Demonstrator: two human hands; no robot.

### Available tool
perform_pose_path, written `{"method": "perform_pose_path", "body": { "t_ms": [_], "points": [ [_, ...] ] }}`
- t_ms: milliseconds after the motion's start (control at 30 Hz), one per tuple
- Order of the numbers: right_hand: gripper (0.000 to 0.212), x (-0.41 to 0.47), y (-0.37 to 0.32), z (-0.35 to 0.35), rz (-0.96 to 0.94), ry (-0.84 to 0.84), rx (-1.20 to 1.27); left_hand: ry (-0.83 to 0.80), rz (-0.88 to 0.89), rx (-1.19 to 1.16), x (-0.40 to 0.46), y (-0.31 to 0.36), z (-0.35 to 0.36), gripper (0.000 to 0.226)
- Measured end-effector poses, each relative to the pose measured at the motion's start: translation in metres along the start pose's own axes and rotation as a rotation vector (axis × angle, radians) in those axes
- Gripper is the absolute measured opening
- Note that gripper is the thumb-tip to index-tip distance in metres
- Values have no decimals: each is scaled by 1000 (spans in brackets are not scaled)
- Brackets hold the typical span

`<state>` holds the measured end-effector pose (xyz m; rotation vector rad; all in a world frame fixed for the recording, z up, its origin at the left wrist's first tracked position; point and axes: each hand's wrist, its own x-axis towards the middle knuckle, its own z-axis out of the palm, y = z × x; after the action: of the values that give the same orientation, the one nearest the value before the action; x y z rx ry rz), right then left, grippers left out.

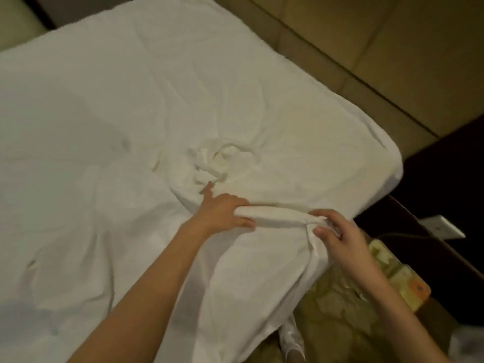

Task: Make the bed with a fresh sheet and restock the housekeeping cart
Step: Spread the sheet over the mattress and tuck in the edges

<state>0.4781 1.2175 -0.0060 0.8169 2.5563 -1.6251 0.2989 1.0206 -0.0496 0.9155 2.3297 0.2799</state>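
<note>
While both hands grip, a rolled sheet [277, 216] spans them.
Left hand [222, 213], right hand [337, 231] curl round it, over the bed [131, 100].

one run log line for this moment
stage: sheet being handled | left hand: grips rolled sheet | right hand: pinches its end | bed: wrinkled

sheet [162, 106] on bed [390, 163], bunched knot [220, 163] behind both hands, nightstand [445, 179] right

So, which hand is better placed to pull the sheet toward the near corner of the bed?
Probably the right hand: it pinches the end of the rolled sheet nearest that corner. The left hand grips the roll farther in.
</note>
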Motion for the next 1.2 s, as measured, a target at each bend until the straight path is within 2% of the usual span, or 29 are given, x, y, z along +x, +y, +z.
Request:
{"method": "perform_pose_path", "body": {
  "t_ms": [100, 233, 300, 433, 533, 667, 767, 833, 933, 1000, 1067, 1200],
  "points": [
    [31, -26, 35, -32, 91, 157, 25, -66, 56, 138, 14, 12, 4, 50],
    [17, -53, 83, -56, 293, 259, 47, -42, 103, 209, 31, 45, 1, 37],
    [11, -60, 104, -69, 387, 322, 49, 0, 153, 235, 48, 75, -3, 36],
    [9, -71, 147, -106, 494, 421, -44, -29, 259, 223, 85, 149, 8, 40],
    [14, -71, 182, -124, 568, 357, -171, -83, 295, 174, 104, 188, 36, 40],
    [22, -37, 184, -119, 567, 281, -30, -98, 256, 60, 113, 183, 50, 35],
    [20, 1, 153, -90, 431, 190, 109, 6, 198, 100, 108, 145, 33, 24],
    [19, 28, 129, -65, 344, 127, 179, 144, 162, 108, 100, 116, 15, 18],
    [19, 60, 87, -24, 260, 14, 230, 283, 49, 100, 84, 72, -15, 20],
    [25, 78, 62, 2, 217, -82, 214, 252, -48, 112, 78, 46, -30, 23],
    [35, 94, 41, 25, 178, -173, 158, 146, -110, 193, 74, 25, -37, 26],
    [48, 123, 9, 73, 87, -245, -57, -56, -140, 372, 70, -9, -36, 44]
  ]
}}
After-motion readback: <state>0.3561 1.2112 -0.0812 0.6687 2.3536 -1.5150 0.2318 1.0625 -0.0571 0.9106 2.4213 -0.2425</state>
